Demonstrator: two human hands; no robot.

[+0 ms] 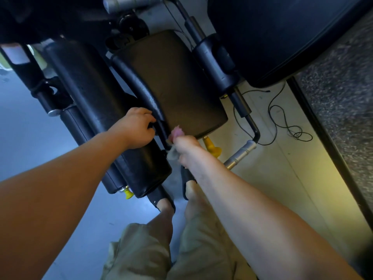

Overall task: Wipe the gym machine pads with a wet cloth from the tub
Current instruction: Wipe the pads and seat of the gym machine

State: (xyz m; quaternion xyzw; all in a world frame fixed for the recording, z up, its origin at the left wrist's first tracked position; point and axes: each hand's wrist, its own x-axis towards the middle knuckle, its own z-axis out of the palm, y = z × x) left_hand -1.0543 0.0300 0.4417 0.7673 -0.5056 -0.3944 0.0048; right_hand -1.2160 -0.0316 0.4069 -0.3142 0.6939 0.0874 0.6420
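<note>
Centre frame, my right hand clutches the pink cloth at the seat pad corner; left hand grips the pad's edge.

Smooth black vinyl pad, pink cloth

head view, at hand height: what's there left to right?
Black roller pad → left hand gripping the black frame bar → pink cloth held in the right hand → yellow knob → silver handle grip → black cable on the floor.
</note>
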